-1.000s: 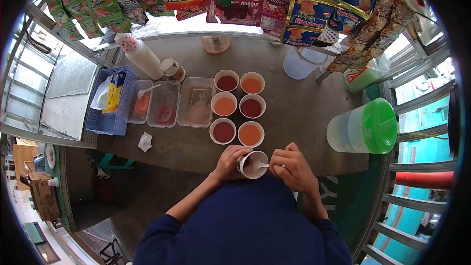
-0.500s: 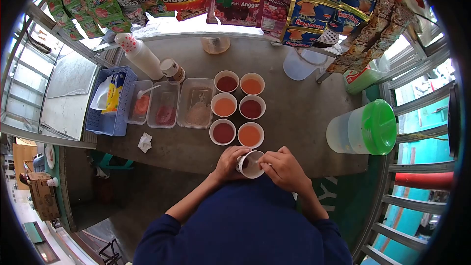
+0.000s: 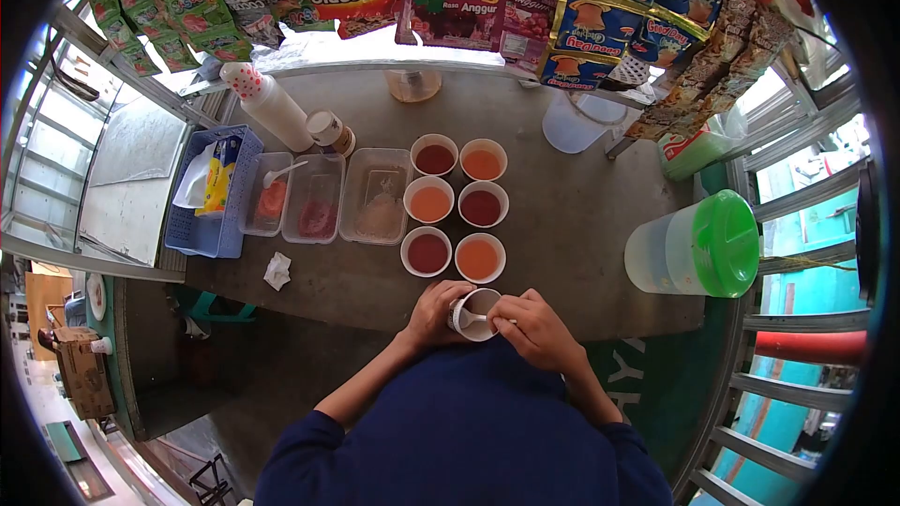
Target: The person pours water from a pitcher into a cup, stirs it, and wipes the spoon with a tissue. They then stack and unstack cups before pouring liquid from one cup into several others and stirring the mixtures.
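Observation:
My left hand (image 3: 435,313) is wrapped round a paper cup (image 3: 488,330) at the table's front edge, its mouth tilted toward me. Between the fingers of my right hand (image 3: 536,330) is the handle of a white spoon (image 3: 475,318), whose bowl reaches inside that cup. What the cup contains is hard to make out. Just beyond, several filled paper cups stand in two columns, among them an orange drink (image 3: 479,259) and a dark red drink (image 3: 427,254).
Three clear plastic tubs with powder, one a brown tub (image 3: 375,199), sit left of the cups. Further left are a blue basket (image 3: 208,236) and a crumpled tissue (image 3: 277,272). A green-lidded water container (image 3: 694,244) stands at right. Drink sachets (image 3: 457,0) hang overhead.
The spoon has shifted inside the cup, its bowl now showing more to the left. My right hand has turned and moved slightly; the left keeps its hold on the cup.

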The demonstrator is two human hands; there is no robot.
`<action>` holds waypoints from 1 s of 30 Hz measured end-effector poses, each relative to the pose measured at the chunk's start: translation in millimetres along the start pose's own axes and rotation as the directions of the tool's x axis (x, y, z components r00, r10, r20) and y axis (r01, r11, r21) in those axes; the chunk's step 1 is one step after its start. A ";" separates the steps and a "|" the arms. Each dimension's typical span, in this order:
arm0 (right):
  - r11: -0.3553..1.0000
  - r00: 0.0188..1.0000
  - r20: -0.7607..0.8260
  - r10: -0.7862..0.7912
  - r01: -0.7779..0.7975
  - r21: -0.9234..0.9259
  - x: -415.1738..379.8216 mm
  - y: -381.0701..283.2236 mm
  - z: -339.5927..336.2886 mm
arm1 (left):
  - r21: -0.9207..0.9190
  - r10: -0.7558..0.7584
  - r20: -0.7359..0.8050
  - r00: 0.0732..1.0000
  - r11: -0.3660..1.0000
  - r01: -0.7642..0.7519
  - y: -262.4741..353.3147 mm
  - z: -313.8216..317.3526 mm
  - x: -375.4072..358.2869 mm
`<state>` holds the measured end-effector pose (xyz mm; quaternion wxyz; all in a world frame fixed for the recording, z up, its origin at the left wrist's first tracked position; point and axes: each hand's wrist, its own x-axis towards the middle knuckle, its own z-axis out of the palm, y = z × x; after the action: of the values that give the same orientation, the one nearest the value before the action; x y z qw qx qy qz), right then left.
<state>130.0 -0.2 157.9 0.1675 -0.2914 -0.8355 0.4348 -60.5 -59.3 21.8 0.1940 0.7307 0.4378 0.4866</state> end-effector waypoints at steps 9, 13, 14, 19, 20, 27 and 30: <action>0.999 0.999 -0.033 0.016 -0.017 -0.027 -1.7 3.7 -2.5 | -0.007 -0.002 0.013 1.000 1.000 0.002 -2.5 1.6 0.1; 0.998 0.998 0.001 0.056 -0.056 0.041 -4.0 7.9 2.7 | 0.001 -0.024 0.021 0.999 1.000 0.024 -4.4 -0.8 -3.3; 0.998 0.998 0.004 0.057 -0.058 0.041 -3.6 7.6 4.4 | -0.001 -0.027 0.020 0.999 1.000 0.027 -4.3 -1.7 -5.5; 0.993 0.996 -0.042 0.077 -0.073 0.095 -2.0 15.7 17.7 | 0.041 -0.069 0.040 0.997 0.997 0.067 -6.5 -0.2 -16.7; 0.994 0.996 -0.044 0.072 -0.067 0.089 -1.9 16.9 20.0 | 0.043 -0.062 0.036 0.997 0.997 0.061 -8.0 1.7 -19.2; 0.995 0.993 -0.062 0.104 -0.105 -0.002 -3.3 12.2 32.6 | 0.073 -0.077 -0.030 0.997 0.994 0.079 -12.5 9.4 -27.6; 0.994 0.994 -0.040 0.102 -0.103 -0.022 0.7 8.1 39.4 | 0.098 -0.094 -0.064 0.994 0.990 0.100 -12.6 0.7 -34.8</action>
<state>111.2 -20.9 129.0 0.1575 -0.3442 -0.8212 0.4269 -70.6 -81.2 -6.3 0.1674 0.7027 0.5024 0.4752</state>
